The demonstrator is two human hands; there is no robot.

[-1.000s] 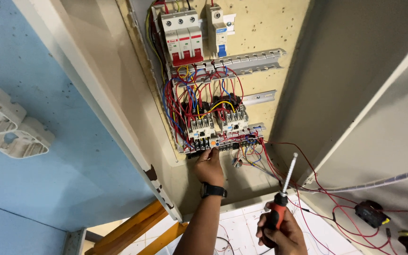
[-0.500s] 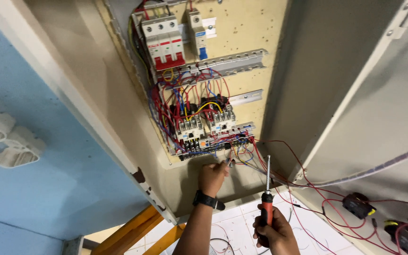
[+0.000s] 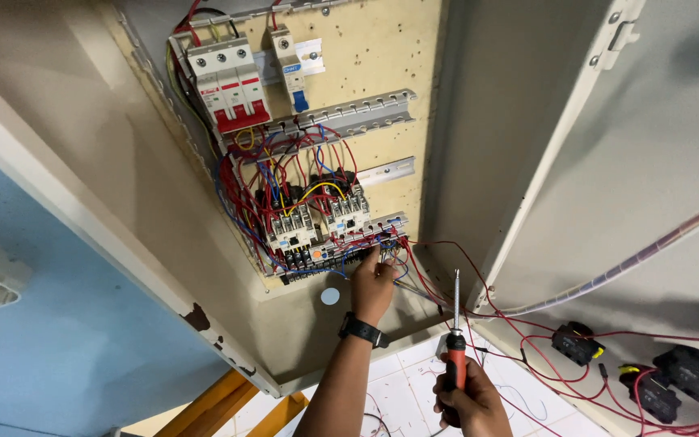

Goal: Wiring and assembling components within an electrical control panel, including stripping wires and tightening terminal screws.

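Red and blue wires [image 3: 382, 243] sit pinched at the left hand's [image 3: 374, 279] fingertips [image 3: 375, 252], right against the terminal strip [image 3: 341, 249] low in the cabinet [image 3: 163, 186]; contactors [image 3: 317, 222] stand just above those fingers. Clenched around the red-and-black handle, the right hand [image 3: 467, 400] grips a screwdriver [image 3: 453, 340], shaft upright, well below and right of the left fingers.

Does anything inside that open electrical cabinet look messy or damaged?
Yes. Loose red wires spill out of the terminal strip across the cabinet's lower right, unbundled. Paint is chipped with rust on the cabinet's bottom-left edge. The left hand touches the strip; the right hand holds a screwdriver.
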